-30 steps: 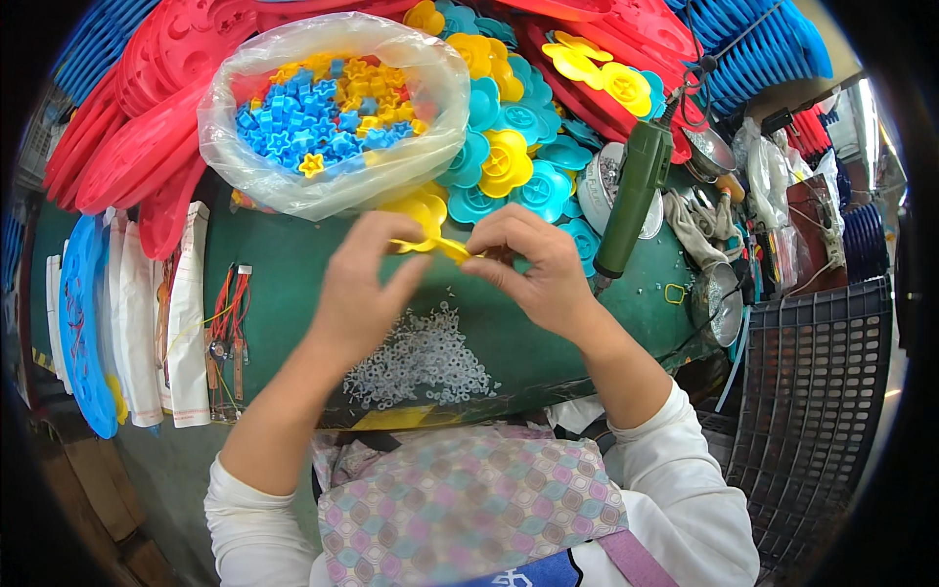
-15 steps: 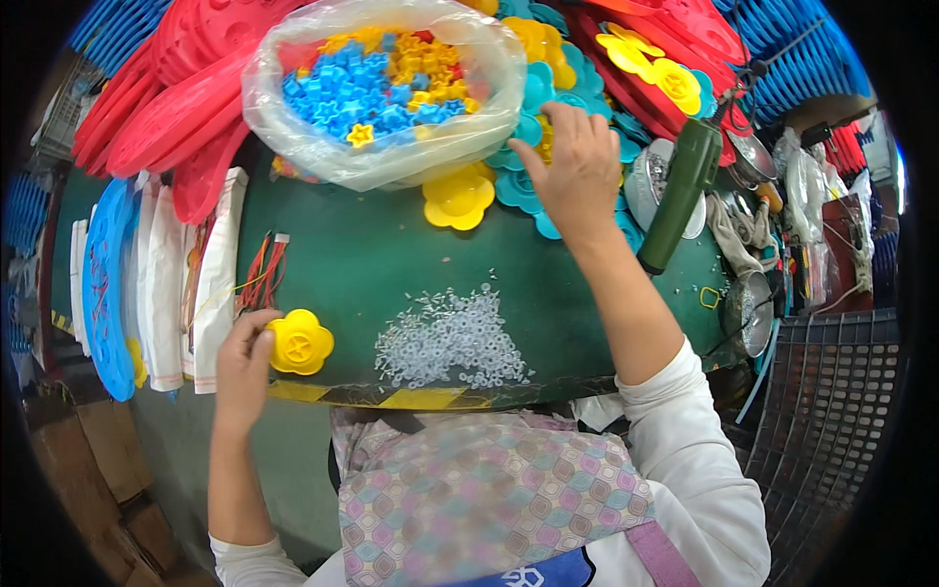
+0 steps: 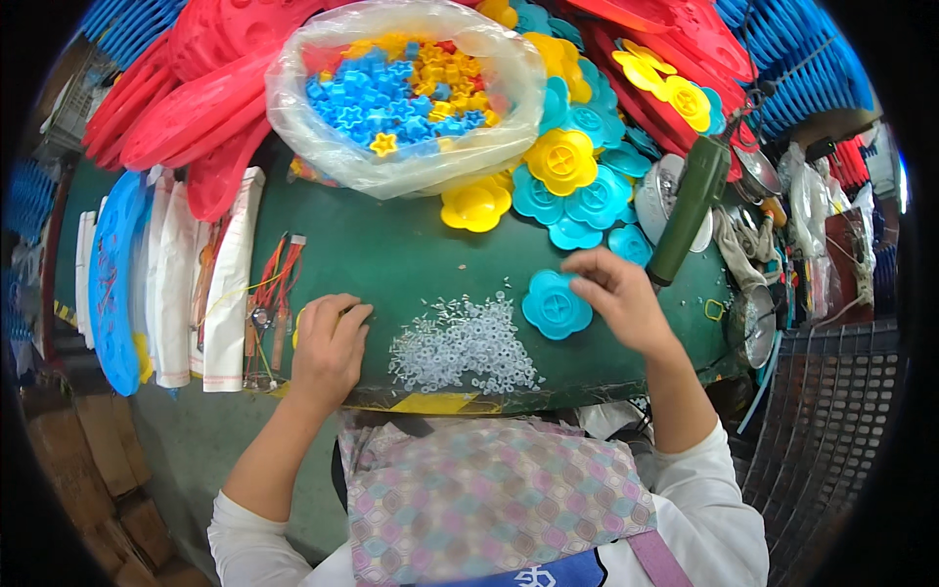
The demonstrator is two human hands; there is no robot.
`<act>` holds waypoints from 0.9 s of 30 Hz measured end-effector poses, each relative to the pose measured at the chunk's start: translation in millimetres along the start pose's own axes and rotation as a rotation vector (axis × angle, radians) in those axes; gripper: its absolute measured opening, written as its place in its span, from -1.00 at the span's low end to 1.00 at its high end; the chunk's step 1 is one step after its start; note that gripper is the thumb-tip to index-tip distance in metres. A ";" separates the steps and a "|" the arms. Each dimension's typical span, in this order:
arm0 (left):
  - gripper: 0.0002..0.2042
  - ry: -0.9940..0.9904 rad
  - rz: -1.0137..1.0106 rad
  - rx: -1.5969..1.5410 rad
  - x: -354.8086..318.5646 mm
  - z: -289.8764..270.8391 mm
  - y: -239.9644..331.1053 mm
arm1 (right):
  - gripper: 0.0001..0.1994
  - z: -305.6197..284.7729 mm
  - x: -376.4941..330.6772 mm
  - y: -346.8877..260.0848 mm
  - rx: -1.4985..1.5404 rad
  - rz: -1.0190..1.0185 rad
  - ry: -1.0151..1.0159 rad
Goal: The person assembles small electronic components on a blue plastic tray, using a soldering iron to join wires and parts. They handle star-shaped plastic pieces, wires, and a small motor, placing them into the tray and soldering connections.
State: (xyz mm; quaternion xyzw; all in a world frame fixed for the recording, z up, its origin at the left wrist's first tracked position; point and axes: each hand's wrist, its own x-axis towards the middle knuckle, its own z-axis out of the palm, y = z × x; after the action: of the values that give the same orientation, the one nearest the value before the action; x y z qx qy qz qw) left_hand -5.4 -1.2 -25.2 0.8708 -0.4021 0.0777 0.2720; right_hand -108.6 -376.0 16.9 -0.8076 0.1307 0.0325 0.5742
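My left hand (image 3: 331, 347) lies at the near left of the table with fingers curled over a yellow flower-shaped plastic piece (image 3: 296, 327); only a sliver of its rim shows past the hand. In my right hand (image 3: 618, 298), thumb and fingers pinch the edge of a teal flower-shaped plastic piece (image 3: 556, 307), just above or on the tabletop. Between the hands spreads a heap of small clear washers and screws (image 3: 465, 350). Farther off, a pile of teal flower pieces (image 3: 599, 201) has a yellow flower piece (image 3: 560, 162) on top.
A clear plastic bag (image 3: 411, 176) of small blue, yellow and red star shapes stands at the back. A green electric screwdriver (image 3: 688, 210) hangs at right, by metal bowls (image 3: 758, 328). Red plastic panels (image 3: 196, 98) and wires (image 3: 284, 274) are at left.
My right hand has come back from the pile toward me, bringing a teal flower piece. The left hand has slid right, over the yellow flower piece. The view has shifted slightly.
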 end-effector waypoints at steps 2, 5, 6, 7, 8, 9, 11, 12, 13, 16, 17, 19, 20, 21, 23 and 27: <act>-0.71 0.011 -0.072 -0.081 8.2 -7.7 7.6 | -0.75 13.4 -5.6 9.6 -0.464 -0.342 0.250; -0.74 0.165 -0.086 -0.096 34.0 -28.4 6.8 | -0.69 29.6 -12.3 17.7 -0.746 -0.698 0.433; -0.76 0.230 -0.115 -0.124 46.6 -36.4 -0.7 | -0.71 30.8 -10.4 17.9 -0.731 -0.763 0.346; -0.79 0.267 -0.329 -0.325 62.5 -49.2 -1.1 | -0.72 31.4 -7.8 18.0 -0.729 -0.747 0.282; -0.80 0.370 -0.389 -0.432 72.3 -51.5 -19.6 | -0.73 32.8 -4.1 19.1 -0.727 -0.729 0.219; -0.81 0.480 -0.469 -0.654 92.0 -62.3 -20.2 | -0.75 31.8 -0.7 19.7 -0.730 -0.705 0.167; -0.80 0.552 -0.508 -0.787 113.8 -82.4 -45.2 | -0.79 27.2 8.4 9.2 -0.669 -0.749 0.219; -0.80 0.544 -0.468 -0.827 130.4 -87.8 -50.8 | -0.80 25.7 16.6 -1.0 -0.653 -0.759 0.270; -0.79 0.531 -0.434 -0.866 148.4 -94.2 -53.4 | -0.81 24.8 24.0 -11.4 -0.635 -0.764 0.319; -0.75 0.541 -0.133 -0.652 256.0 -94.8 -45.3 | -0.80 21.8 58.3 -53.5 -0.507 -0.813 0.370; -0.73 0.576 0.088 -0.428 297.7 -87.8 -65.1 | -0.80 27.4 67.1 -70.1 -0.461 -0.873 0.376; -0.65 0.501 0.357 0.235 366.3 -72.1 -85.9 | -0.79 39.8 73.0 -88.5 -0.441 -0.975 0.274; -0.70 0.473 0.344 0.432 381.6 -63.7 -97.0 | -0.78 48.1 74.6 -95.9 -0.414 -1.037 0.210; -0.73 0.361 0.300 0.600 385.8 -63.7 -94.0 | -0.79 53.3 70.7 -99.8 -0.454 -1.059 0.168; -0.77 0.127 0.195 0.938 387.4 -69.1 -90.3 | -0.79 59.9 63.8 -94.9 -0.474 -1.083 0.120; -0.79 0.330 0.283 0.990 387.7 -92.1 -84.6 | -0.78 38.1 49.4 -55.3 -0.464 -0.877 0.141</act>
State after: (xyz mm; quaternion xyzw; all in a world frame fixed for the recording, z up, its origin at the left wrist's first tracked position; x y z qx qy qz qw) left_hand 322.7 -162.1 154.5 0.8084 -0.3830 0.4293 -0.1244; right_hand -43.6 -332.0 44.8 -0.8932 -0.1935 -0.2383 0.3286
